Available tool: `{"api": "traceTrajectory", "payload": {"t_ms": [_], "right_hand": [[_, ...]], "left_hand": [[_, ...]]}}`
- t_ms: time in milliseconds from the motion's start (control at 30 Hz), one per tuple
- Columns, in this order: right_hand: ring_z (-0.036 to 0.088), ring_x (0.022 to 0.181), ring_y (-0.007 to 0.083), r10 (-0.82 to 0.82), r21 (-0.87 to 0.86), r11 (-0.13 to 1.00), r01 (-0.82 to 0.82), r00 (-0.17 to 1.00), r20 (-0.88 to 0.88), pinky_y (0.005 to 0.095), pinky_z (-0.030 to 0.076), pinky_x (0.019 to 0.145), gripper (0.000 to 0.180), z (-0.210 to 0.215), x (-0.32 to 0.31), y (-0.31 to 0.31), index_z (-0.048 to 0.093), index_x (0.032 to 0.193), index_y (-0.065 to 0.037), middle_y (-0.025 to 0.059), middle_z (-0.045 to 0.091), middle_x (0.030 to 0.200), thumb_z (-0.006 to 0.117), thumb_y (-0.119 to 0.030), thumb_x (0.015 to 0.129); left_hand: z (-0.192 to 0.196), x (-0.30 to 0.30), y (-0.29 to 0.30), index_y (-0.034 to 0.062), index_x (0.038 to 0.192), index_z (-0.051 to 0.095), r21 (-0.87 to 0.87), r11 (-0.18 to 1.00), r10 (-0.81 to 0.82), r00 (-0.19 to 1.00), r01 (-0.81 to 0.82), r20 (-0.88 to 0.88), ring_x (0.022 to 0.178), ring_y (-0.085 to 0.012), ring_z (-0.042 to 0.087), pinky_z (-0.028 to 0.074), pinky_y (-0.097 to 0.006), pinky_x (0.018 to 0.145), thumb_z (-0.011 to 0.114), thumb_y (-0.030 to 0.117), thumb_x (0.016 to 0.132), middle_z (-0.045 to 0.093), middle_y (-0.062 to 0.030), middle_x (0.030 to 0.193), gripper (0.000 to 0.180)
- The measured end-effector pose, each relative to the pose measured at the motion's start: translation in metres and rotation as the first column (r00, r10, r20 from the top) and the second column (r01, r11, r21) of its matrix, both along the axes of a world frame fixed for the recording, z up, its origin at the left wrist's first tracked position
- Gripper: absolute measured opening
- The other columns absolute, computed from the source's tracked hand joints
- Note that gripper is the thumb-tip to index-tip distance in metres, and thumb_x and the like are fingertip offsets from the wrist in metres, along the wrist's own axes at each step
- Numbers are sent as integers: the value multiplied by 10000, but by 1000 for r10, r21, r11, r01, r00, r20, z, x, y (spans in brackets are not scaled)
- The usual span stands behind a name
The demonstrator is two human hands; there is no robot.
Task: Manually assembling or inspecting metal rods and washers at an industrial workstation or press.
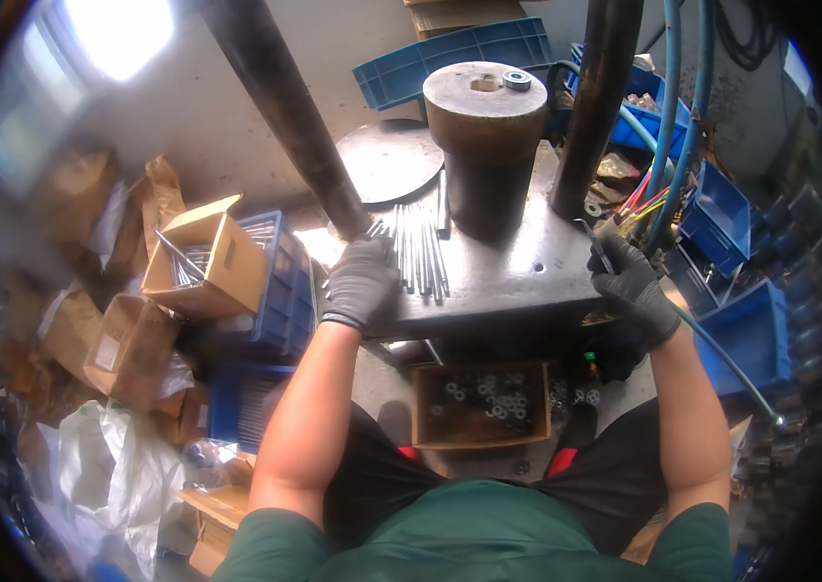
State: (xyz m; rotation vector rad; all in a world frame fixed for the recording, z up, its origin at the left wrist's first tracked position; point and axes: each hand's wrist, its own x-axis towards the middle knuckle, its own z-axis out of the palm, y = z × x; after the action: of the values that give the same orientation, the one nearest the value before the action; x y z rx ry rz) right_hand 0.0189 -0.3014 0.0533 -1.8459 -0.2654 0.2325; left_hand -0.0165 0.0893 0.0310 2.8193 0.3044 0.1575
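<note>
Both my hands wear dark grey gloves. My left hand [364, 283] is closed at the table's left front edge, its fingers curled on the ends of some metal rods; the fingertips are partly hidden. Beside it several bright thin metal rods [421, 254] lie side by side on the steel press table [503, 281]. At the right edge of the table my right hand [636, 296] is closed around a thin metal tool [593, 242] with a bent end. Behind the rods stands a thick metal cylinder [489, 184] with a bearing [517, 80] on its top.
Two dark columns [280, 107] rise from the table. An open carton of rods [207, 257] rests on a blue crate [285, 291] at left. Under the table's front edge is a box of metal rings [481, 436]. Blue bins [746, 339] and hoses [673, 107] crowd the right.
</note>
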Motion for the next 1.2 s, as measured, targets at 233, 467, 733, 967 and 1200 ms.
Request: {"api": "traceTrajectory", "payload": {"t_ms": [233, 467, 733, 967, 1200], "right_hand": [[625, 874, 335, 152, -381, 924, 18, 899, 412, 400, 512, 844, 229, -50, 25, -2, 618, 1025, -22, 197, 647, 946, 660, 8, 802], [607, 909, 365, 390, -676, 732, 78, 766, 511, 437, 504, 831, 345, -43, 15, 18, 648, 1084, -58, 162, 646, 926, 748, -21, 756], [610, 874, 411, 410, -671, 728, 138, 697, 588, 507, 497, 818, 217, -46, 0, 15, 572, 934, -78, 162, 646, 910, 711, -109, 772], [609, 840, 369, 483, -632, 764, 131, 534, 694, 482, 497, 778, 195, -60, 1, 8, 586, 846, -105, 111, 626, 841, 716, -72, 703], [621, 802, 298, 398, -554, 817, 164, 535, 745, 437, 495, 751, 172, -59, -6, 16, 586, 848, -95, 96, 611, 805, 711, -19, 758]], "left_hand": [[2, 2, 7, 33, 1195, 695, -52, 999, -5, 1000, 6, 8, 1101, -405, 676, 525, -482, 998, 610, 230, 870, 691, -259, 1159, 389], [-6, 10, 10, 61, 1300, 665, -26, 995, 101, 995, -101, -5, 1030, -330, 727, 554, -411, 953, 718, 225, 845, 740, -195, 1114, 487], [-2, 2, 18, -6, 1382, 562, -992, 6, 175, 976, 128, 127, 809, -152, 669, 546, -256, 694, 732, 146, 870, 703, -101, 1009, 561], [-7, -4, -18, 22, 1321, 545, -934, -326, 19, 989, 146, 148, 735, -122, 601, 506, -226, 629, 692, 116, 909, 651, -46, 939, 447], [-3, -16, -72, 2, 1306, 572, -990, -117, -142, 986, 72, 89, 591, -81, 485, 398, -220, 526, 650, 182, 924, 670, -41, 921, 429]]}}
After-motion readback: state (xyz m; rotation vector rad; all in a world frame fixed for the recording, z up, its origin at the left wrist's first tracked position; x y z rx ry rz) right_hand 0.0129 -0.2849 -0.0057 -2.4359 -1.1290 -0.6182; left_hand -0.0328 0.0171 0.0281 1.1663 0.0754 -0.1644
